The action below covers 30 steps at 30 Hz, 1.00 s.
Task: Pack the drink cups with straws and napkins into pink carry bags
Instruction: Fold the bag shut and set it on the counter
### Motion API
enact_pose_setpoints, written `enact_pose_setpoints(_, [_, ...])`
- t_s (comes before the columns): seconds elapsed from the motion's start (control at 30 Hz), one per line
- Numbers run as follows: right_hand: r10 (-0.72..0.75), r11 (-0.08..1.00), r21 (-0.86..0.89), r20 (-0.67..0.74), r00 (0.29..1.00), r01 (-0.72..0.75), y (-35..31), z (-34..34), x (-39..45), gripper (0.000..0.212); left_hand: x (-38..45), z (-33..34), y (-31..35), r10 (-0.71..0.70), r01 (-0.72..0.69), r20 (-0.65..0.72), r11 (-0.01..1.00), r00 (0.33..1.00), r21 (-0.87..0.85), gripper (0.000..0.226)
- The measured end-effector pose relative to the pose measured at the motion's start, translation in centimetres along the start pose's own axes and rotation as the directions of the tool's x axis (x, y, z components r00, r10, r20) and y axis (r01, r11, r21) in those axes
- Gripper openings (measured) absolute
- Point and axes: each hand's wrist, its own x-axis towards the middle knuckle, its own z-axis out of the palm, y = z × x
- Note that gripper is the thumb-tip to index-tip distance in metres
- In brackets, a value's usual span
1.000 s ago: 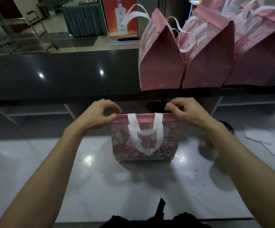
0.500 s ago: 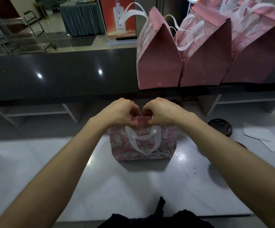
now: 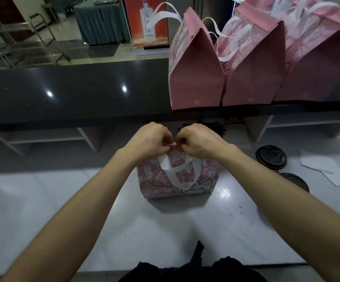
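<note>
A: Where does the bag (image 3: 178, 179) stand, and how does it lie?

B: Upright on the pale counter (image 3: 165, 231), at mid-scene, its long axis running left to right. Its top edge lies directly under the fingers; the printed near face and the white handle (image 3: 180, 176) hang below them, toward the viewer.

A: Which hand is nearer the edge?

B: Neither. The left hand (image 3: 148, 140) and the right hand (image 3: 198, 141) meet at the middle of the top edge, almost touching each other, one to each side of a small pink fold that shows between them.

A: State of the fingers?

B: Both hands are curled tight. Thumb and fingertips of each pinch the gathered top of the bag; neither hand is relaxed. How much material each hand has is hidden by the knuckles.

A: What does the next move turn on?

B: Judged from this posture, the mouth is being closed at its centre. The closure runs along the long axis, so any pressing would travel outward, left and right, from the pinch.

A: And beyond the bag?

B: Two black lids (image 3: 271, 157) and white napkins (image 3: 325, 167) lie to the right on the counter. Three closed bags (image 3: 246, 70) stand far right on the dark shelf (image 3: 73, 92). The contents of the near bag cannot be seen.
</note>
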Motion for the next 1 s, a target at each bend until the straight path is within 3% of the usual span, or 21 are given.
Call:
enact_pose_setpoints(0.07, [0.035,0.997,0.066,0.003,0.999,-0.035,1.1,-0.6,-0.3,0.031,-0.6,-0.4,-1.3,-0.030,0.031,0.007,0.980,1.000,-0.198,0.028])
enact_pose_setpoints(0.13, [0.116,0.969,0.224,-0.025,0.993,-0.108,2.8,-1.6,-1.5,0.072,-2.0,-1.4,-3.3,-0.091,0.088,0.013,0.915,0.996,-0.393,0.042])
enact_pose_setpoints(0.2, [0.184,0.922,0.356,-0.060,0.981,-0.151,5.0,-2.2,-3.3,0.092,-4.0,-2.2,-5.6,-0.144,0.137,0.019,0.879,0.989,-0.457,0.043])
enact_pose_setpoints(0.27, [0.210,0.919,0.347,-0.020,0.978,-0.190,6.9,-2.0,-4.9,0.089,-5.7,-2.2,-7.2,-0.190,0.199,0.064,0.881,0.980,-0.430,0.044])
enact_pose_setpoints(0.37, [0.256,0.925,0.276,0.055,0.965,-0.261,8.4,-0.7,-5.5,0.060,-6.5,-0.9,-7.7,-0.264,0.274,0.077,0.901,0.962,-0.337,0.035])
enact_pose_setpoints(0.47, [0.247,0.926,0.297,-0.014,0.969,-0.232,8.8,0.2,-5.1,0.024,-6.0,-0.3,-7.2,-0.299,0.282,-0.025,0.922,0.954,-0.267,0.026])
enact_pose_setpoints(0.53, [0.232,0.927,0.314,-0.055,0.971,-0.204,8.9,0.4,-5.2,0.015,-5.9,-0.1,-7.2,-0.303,0.280,-0.063,0.928,0.951,-0.244,0.025])
enact_pose_setpoints(0.87, [0.198,0.939,0.295,-0.044,0.979,-0.176,9.0,0.3,-6.0,0.010,-6.3,-0.2,-6.8,-0.280,0.267,-0.024,0.936,0.960,-0.231,0.033])
enact_pose_setpoints(0.93, [0.193,0.942,0.283,-0.021,0.981,-0.179,8.7,-0.6,-6.0,0.034,-6.5,-0.7,-6.8,-0.275,0.264,0.003,0.920,0.961,-0.289,0.042])
enact_pose_setpoints(1.0, [0.203,0.914,0.370,-0.066,0.977,-0.165,7.5,-2.0,-5.9,0.051,-6.1,-1.7,-6.3,-0.277,0.241,-0.053,0.902,0.959,-0.357,0.041])
